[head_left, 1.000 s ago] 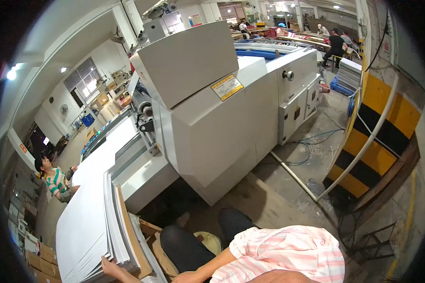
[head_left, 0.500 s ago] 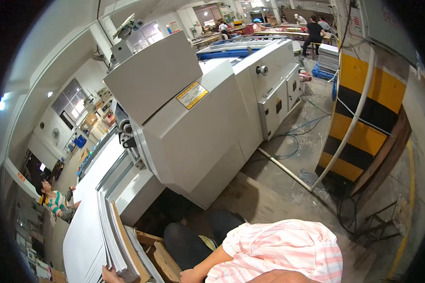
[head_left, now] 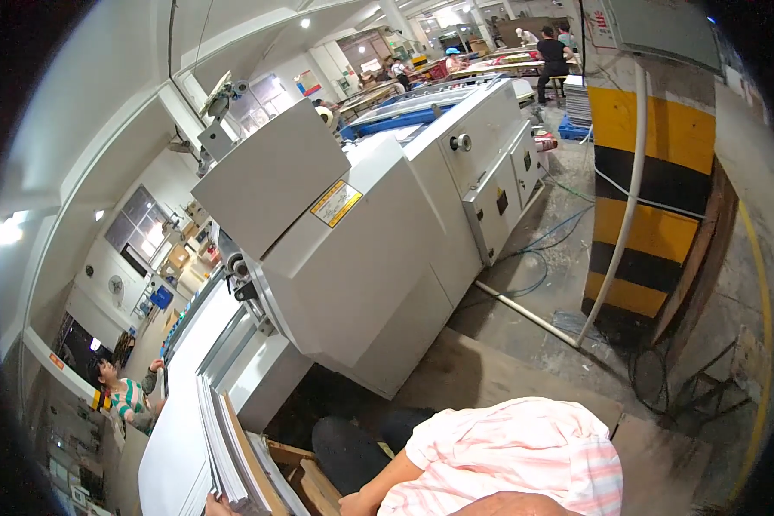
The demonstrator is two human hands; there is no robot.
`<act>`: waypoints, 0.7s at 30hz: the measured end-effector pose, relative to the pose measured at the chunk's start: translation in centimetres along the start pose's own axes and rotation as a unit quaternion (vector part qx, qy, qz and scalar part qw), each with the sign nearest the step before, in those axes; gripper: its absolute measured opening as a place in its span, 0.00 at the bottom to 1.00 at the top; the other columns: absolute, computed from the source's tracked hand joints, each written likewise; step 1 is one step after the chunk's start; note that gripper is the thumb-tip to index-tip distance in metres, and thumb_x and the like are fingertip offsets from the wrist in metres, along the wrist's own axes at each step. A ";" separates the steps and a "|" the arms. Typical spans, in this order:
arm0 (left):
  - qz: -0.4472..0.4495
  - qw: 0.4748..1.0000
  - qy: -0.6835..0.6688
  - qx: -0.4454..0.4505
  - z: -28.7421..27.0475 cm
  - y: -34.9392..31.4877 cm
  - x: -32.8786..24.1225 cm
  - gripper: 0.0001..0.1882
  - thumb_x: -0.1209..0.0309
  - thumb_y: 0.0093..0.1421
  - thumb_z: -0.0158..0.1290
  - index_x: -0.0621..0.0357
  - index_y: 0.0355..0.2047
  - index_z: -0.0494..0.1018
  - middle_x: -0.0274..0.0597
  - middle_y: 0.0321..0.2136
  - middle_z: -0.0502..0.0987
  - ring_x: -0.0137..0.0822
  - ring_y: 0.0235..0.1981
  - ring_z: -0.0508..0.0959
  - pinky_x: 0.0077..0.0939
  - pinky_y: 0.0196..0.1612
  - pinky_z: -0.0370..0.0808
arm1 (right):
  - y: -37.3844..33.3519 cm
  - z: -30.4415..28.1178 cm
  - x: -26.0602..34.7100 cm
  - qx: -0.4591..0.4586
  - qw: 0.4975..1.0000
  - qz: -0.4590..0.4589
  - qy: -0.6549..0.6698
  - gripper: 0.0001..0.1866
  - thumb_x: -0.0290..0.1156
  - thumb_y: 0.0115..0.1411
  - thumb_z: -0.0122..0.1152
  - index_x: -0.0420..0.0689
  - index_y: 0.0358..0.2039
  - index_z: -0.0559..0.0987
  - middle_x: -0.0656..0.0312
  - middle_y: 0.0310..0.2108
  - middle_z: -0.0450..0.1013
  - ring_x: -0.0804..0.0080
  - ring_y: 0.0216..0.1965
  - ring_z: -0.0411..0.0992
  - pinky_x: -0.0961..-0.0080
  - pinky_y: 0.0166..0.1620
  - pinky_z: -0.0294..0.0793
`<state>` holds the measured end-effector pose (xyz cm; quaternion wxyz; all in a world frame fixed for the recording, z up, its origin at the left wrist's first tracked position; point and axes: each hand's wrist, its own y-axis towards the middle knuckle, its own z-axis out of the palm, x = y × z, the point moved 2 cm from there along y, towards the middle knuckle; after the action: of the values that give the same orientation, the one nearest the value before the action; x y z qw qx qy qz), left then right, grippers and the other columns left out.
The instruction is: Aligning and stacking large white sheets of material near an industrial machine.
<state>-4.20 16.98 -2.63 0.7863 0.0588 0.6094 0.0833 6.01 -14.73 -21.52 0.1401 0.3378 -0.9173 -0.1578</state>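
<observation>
Large white sheets [head_left: 176,447] lie in a thick stack at the lower left, their near edges fanned into several layers. At the stack's near corner my left hand [head_left: 219,506] shows only in part, its fingers closed on the sheet edges. A brown board [head_left: 256,469] stands along the right side of the stack. My right forearm comes out of a pink and white striped sleeve [head_left: 507,447]. Low in the picture, my right hand [head_left: 351,506] is beside a wooden piece [head_left: 320,490]; the frame's lower edge cuts off its fingers.
A large grey machine [head_left: 361,284] fills the middle beyond the stack. Across the stack at the left stands a person in a striped top [head_left: 129,397]. A yellow and black striped pillar [head_left: 649,198] with a pipe rises at the right. Blue cables [head_left: 537,258] lie on the floor.
The view has swung, so the stack, machine and far person sit farther right and a little lower. My left hand stays at the sheet corner, and my right arm keeps nearly the same pose.
</observation>
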 end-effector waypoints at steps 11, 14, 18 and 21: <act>0.015 1.000 -0.008 0.014 -1.1 3.1 0.0 0.10 0.74 0.51 0.49 0.74 0.25 0.70 0.46 0.22 0.71 0.38 0.21 0.73 0.30 0.24 0.75 | -1.6 -9.1 5.6 0.008 0.999 -0.003 -0.047 0.16 0.41 0.52 0.50 0.42 0.20 0.77 0.52 0.18 0.72 0.59 0.21 0.71 0.64 0.24 0.68; -0.019 1.000 0.013 0.003 4.2 -2.5 3.4 0.11 0.73 0.51 0.49 0.73 0.25 0.70 0.45 0.21 0.71 0.38 0.21 0.73 0.29 0.24 0.74 | -5.0 -11.4 5.7 -0.271 0.957 -0.092 -0.045 0.16 0.42 0.52 0.50 0.43 0.21 0.76 0.53 0.18 0.72 0.58 0.20 0.71 0.62 0.24 0.68; 0.010 0.999 0.018 0.036 2.6 -1.1 2.4 0.11 0.72 0.52 0.49 0.72 0.25 0.71 0.46 0.21 0.71 0.37 0.22 0.73 0.27 0.24 0.73 | -3.8 -9.2 4.9 -0.056 0.998 0.020 0.009 0.18 0.45 0.52 0.50 0.43 0.23 0.76 0.53 0.20 0.72 0.57 0.23 0.72 0.61 0.25 0.69; 0.048 0.996 0.072 0.029 0.6 0.7 2.1 0.12 0.70 0.53 0.49 0.70 0.26 0.71 0.45 0.22 0.71 0.36 0.23 0.72 0.25 0.23 0.72 | -2.9 -8.3 4.7 0.048 0.998 0.043 -0.021 0.19 0.47 0.52 0.50 0.43 0.22 0.76 0.53 0.20 0.72 0.57 0.25 0.72 0.62 0.27 0.70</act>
<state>-3.09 18.06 -4.38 0.7336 0.1044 0.6629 0.1076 7.27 -21.59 -14.41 0.1114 0.3015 -0.9400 -0.1142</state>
